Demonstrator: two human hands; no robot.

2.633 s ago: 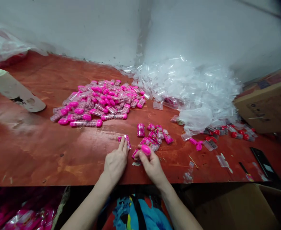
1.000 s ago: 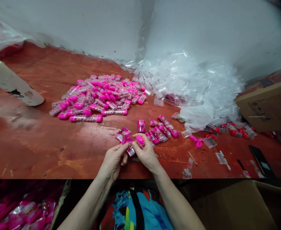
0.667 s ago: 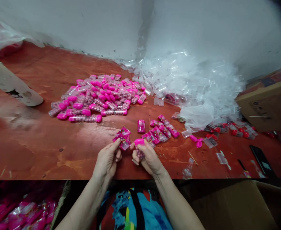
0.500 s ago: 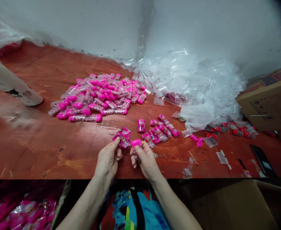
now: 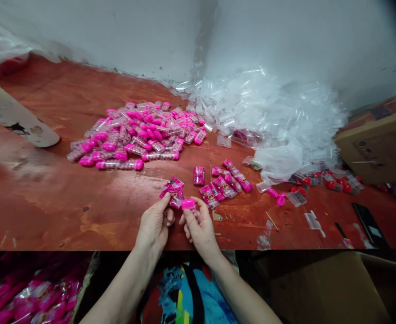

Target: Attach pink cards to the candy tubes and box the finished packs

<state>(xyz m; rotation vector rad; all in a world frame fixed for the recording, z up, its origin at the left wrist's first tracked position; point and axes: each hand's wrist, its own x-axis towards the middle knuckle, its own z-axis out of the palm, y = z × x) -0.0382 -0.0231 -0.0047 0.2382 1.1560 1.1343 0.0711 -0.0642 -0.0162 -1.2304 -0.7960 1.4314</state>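
Note:
My left hand (image 5: 154, 223) pinches a pink printed plastic sachet (image 5: 175, 185) between thumb and forefinger. Its clear lower end faces my right hand (image 5: 202, 230), which is closed around a small clear bottle with a pink cap (image 5: 189, 205). Pink candy balls show through the bottle, though the fingers cover much of it. Bottle and sachet meet or overlap; whether the bottle's end is inside the sachet I cannot tell. Just beyond lie a single filled pink packet (image 5: 199, 176) and a cluster of several more filled packets (image 5: 223, 185).
A heap of pink-capped candy bottles (image 5: 133, 135) lies left of centre. Behind right stands a large pile of clear empty containers (image 5: 268, 112). A tumbler (image 5: 19, 117) is at left, a phone (image 5: 369, 224) at right, a cardboard box (image 5: 376, 139) beyond it. Pink wrappers (image 5: 32, 292) fill the space below left.
My left hand went from pressing on a sachet to pinching one up. My right hand has tilted the pink-capped bottle and brought it left against the sachet. The packets in the cluster have shifted.

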